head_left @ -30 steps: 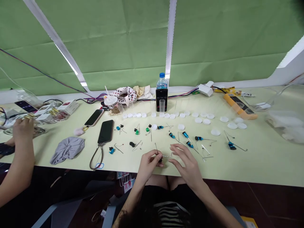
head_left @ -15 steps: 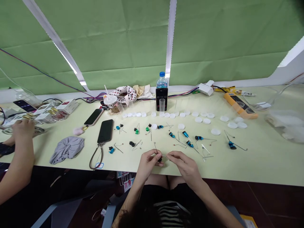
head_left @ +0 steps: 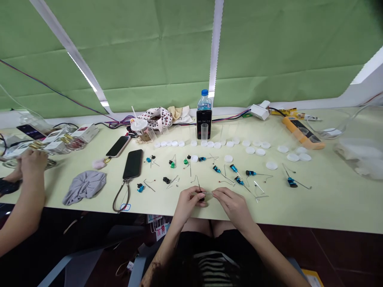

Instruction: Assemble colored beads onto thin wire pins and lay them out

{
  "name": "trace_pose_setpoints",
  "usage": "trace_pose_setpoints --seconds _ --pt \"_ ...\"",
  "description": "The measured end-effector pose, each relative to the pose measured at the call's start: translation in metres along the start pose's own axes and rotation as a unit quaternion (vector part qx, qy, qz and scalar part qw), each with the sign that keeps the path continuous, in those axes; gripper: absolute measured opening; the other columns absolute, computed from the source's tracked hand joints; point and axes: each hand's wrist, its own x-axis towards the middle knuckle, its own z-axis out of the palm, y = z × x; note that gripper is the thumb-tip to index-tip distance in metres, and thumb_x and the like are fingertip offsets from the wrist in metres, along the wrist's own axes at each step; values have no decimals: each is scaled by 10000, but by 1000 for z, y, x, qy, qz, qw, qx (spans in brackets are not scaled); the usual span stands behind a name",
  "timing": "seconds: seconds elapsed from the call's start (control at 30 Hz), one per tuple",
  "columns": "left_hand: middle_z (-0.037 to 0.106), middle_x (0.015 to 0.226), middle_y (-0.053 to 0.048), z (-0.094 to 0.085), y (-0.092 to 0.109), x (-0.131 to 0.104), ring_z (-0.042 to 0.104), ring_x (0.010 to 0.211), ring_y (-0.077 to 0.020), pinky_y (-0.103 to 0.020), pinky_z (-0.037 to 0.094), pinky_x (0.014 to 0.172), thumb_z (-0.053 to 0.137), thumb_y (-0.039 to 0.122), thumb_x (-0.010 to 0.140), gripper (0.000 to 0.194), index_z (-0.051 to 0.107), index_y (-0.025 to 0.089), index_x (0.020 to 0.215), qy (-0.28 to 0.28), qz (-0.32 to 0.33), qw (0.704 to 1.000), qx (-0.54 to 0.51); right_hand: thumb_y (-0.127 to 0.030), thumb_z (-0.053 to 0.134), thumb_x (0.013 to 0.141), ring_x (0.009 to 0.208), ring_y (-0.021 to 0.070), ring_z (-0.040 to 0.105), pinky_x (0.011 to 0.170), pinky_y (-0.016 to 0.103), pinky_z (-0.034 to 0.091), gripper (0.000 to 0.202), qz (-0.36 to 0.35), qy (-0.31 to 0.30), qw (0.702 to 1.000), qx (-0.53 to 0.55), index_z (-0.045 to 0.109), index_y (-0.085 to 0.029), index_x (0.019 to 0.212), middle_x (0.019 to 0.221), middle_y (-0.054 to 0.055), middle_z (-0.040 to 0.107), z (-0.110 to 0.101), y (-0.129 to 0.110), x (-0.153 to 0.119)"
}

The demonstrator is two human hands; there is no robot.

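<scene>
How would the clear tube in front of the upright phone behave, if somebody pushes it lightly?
The clear tube would probably tip easily, since it stands tall and narrow. It is likely light, because the phone shows through its see-through wall and it looks hollow. Once fallen, it might roll, as its body looks round.

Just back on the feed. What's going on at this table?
A person's left hand holds a small dark part near the front edge of the table. The right hand seems to pinch the end of a thin metal rod reaching across from it. Similar blue parts lie to the right, with white caps farther back. At the far left, another person's hand is busy beside some boxes.
</scene>
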Motion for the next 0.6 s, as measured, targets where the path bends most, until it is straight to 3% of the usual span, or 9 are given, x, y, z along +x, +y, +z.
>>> trace_pose_setpoints --seconds 0.13,0.23,0.43,0.6 --pt "642 875 -75 1 -3 3 646 689 -157 -334 550 740 700 323 677 339 637 113 936 -25 0 999 -32 -265 436 919 832 181 624 744 309 515 252 15 44 999 5 685 -228 918 910 65 647 3 6 1" --pt "641 852 -69 2 -4 5 630 654 -137 -329 551 726 707 301 667 317 642 113 914 -11 12 999 -37 -278 446 917 808 182 604 709 310 505 245 46 59 997 -3 683 -220 896 851 64 617 2 6 2" --pt "626 812 -49 -2 -5 8 645 665 -143 -301 554 706 686 291 680 307 636 127 935 37 23 999 -20 -272 433 927 747 179 578 704 311 465 250 51 9 993 -106 662 -204 852 782 51 604 6 11 -3" --pt "628 770 -48 -2 -8 10 635 603 -136 -305 568 651 685 288 682 319 623 116 943 52 19 998 -28 -266 413 936 850 207 574 708 316 444 222 41 -13 985 -170 617 -205 876 884 70 604 10 13 1"
